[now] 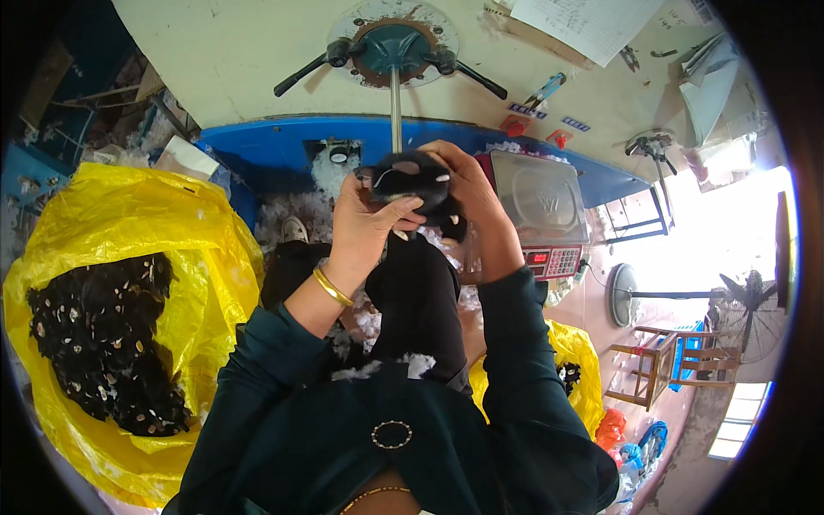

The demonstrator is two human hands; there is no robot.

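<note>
Between my two hands is a small black plush toy [410, 180] with pale and brownish patches, held at the end of a thin metal tube [396, 110]. The tube runs down from a green round fitting [393, 50] on the machine front. My left hand [365, 227] is closed on the toy's left and lower side, thumb lying across it. On the opposite side, my right hand [468, 190] grips its upper right edge with curled fingers. Whether the tube's tip is inside the toy is hidden.
To the left, a yellow sack [219, 249] holds many black plush pieces [103, 343]. A scale [539, 202] with a red display stands at right. White stuffing fluff [330, 176] lies around the machine. Behind are wooden chairs [644, 369], a fan [748, 313] and another yellow sack [585, 360].
</note>
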